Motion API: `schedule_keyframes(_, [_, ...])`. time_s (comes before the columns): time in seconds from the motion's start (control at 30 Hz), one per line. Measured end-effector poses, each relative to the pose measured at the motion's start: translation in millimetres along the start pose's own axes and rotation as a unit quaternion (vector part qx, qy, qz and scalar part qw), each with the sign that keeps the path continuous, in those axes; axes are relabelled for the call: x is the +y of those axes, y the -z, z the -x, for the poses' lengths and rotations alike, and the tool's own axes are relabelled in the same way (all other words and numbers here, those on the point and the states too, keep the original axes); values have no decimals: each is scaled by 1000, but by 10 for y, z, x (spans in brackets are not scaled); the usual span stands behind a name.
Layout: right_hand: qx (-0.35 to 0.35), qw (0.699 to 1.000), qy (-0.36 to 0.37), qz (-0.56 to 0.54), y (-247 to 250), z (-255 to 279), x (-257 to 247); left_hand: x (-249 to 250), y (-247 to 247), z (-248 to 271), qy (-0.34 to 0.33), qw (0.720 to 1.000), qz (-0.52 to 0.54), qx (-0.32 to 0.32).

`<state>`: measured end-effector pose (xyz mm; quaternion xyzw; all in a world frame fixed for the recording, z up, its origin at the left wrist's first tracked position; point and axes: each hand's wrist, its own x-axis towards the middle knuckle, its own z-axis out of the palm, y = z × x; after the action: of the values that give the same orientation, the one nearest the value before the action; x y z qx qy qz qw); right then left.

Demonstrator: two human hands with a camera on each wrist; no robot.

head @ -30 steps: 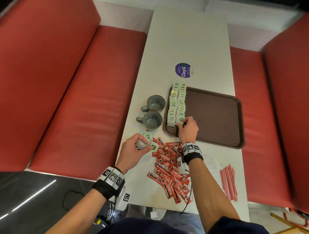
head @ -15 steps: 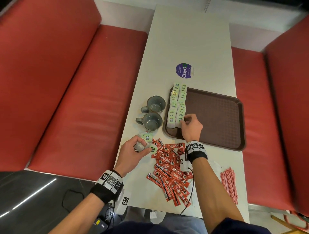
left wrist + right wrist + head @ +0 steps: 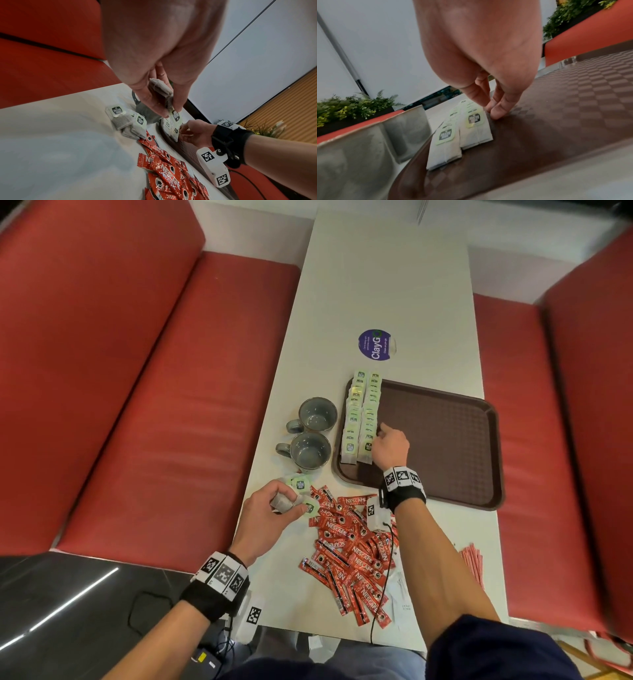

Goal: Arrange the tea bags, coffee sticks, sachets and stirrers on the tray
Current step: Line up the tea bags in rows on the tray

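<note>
A brown tray (image 3: 445,440) lies on the white table, with two rows of green-tagged tea bags (image 3: 363,416) along its left edge. My right hand (image 3: 382,429) is on the tray at the right side of those rows. Its straight fingertips (image 3: 496,113) touch the tray floor against the nearest tea bag (image 3: 474,128). My left hand (image 3: 169,112) pinches a tea bag (image 3: 161,93) just above the table, its tag (image 3: 176,116) hanging down. Loose tea bags (image 3: 123,119) lie under it. A pile of red coffee sticks (image 3: 352,553) lies at the near edge.
Two grey mugs (image 3: 317,414) (image 3: 310,450) stand just left of the tray. Red stirrers (image 3: 474,563) lie at the near right, and white sachets (image 3: 400,594) lie partly under my right forearm. A round purple sticker (image 3: 375,344) is beyond the tray. Red benches flank the table.
My right hand slid from the near end of the tea bag rows to their right side, farther up the tray. My left hand kept hold of its tea bag, barely moving.
</note>
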<state>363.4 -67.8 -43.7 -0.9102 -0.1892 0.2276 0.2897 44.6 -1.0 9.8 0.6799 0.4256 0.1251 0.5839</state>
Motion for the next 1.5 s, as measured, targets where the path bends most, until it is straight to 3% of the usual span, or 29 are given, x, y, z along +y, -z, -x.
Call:
schedule_keyframes(0.13, [2, 999, -33, -35, -31, 39, 96, -1, 11, 6, 9, 1000, 3, -6])
schedule_keyframes(0.33, [-24, 999, 12, -28, -113, -108, 136, 25, 15, 15, 6, 1000, 0, -6])
schedule_keyframes(0.63, [60, 994, -52, -70, -120, 461, 246, 95, 21, -23, 16, 999, 47, -1])
schedule_keyframes(0.87, [83, 996, 13, -34, -138, 539, 181, 245, -36, 18, 27, 991, 130, -20])
schedule_keyframes(1.0, [129, 989, 53, -56, 39, 776, -5, 348, -43, 20, 21, 987, 160, -13])
schedule_keyframes(1.07, [75, 988, 68, -120, 182, 1021, -140, 373, -55, 7, 25, 986, 166, -10])
schedule_keyframes(1.17, [-131, 963, 72, -225, 328, 1430, -305, 427, -106, -7, 23, 984, 174, -8])
schedule_keyframes(1.23, [-219, 943, 87, -236, 340, 1600, -332, 486, -147, -10, 17, 985, 173, 4])
schedule_keyframes(1.33, [-225, 927, 120, -275, 318, 1694, -294, 552, -192, -5, 14, 985, 169, 19])
schedule_keyframes(1.5, [-146, 899, 73, -406, 414, 1568, -236, 518, -200, -20, -2, 992, 130, -9])
